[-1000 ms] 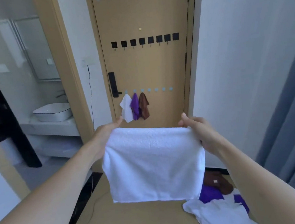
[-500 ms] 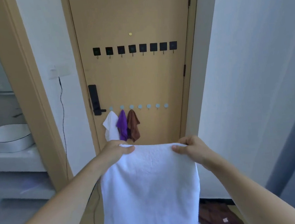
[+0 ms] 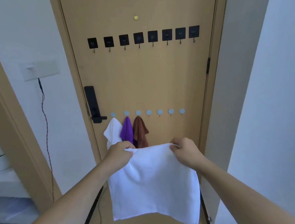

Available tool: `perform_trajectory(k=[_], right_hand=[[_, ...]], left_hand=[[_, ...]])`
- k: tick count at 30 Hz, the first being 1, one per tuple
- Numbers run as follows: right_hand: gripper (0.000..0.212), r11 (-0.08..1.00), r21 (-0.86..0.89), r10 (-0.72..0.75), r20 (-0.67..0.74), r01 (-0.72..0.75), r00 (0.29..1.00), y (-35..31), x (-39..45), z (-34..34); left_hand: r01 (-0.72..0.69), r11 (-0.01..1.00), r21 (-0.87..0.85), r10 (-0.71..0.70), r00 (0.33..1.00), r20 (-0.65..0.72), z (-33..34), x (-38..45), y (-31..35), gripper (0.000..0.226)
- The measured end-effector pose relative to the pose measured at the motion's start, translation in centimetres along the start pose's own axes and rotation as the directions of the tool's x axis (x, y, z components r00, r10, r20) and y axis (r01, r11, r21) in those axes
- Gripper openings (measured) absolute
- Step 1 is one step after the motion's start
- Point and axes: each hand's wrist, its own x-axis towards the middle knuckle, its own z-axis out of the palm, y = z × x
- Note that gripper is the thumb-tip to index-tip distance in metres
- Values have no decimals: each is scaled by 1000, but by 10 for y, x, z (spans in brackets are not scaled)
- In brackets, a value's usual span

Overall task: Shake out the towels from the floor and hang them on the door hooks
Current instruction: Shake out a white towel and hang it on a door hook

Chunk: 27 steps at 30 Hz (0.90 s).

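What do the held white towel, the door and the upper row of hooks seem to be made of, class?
White towel: soft terry-like cloth; matte, it drapes and creases. Door: probably wood or laminate, smooth tan satin face. Upper row of hooks: black square pads, likely plastic, with thin wire-like hooks.

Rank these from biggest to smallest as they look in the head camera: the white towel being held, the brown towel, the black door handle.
1. White held towel, though it's nearest the camera.
2. Brown towel and black door handle: too alike to rank.
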Motion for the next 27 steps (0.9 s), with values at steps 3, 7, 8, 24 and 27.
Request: perform_trajectory(k=[3,7,8,24,27], right_hand=[[22,1000,19,-12,54,11,998,25,72,11],[27,996,94,-6,109,-5,994,51,158,12],[30,993,115,-9,119,-4,993,57,177,11],[61,965,99,249,-61,-243,966,145,426,73],[56,933,80,358,-92,-352,929,151,484,97]], left_hand=[[90,996,-19,-90,996,10,8,67,-5,30],[129,991,-45,-127,991,30,18,152,0,19],[125,991,-46,-124,992,33,20,171,-2,24],[161,987,15,-155,969,-193,92,444,-84,55],[225,974,8,-219,954,-207,105,502,-101,52]])
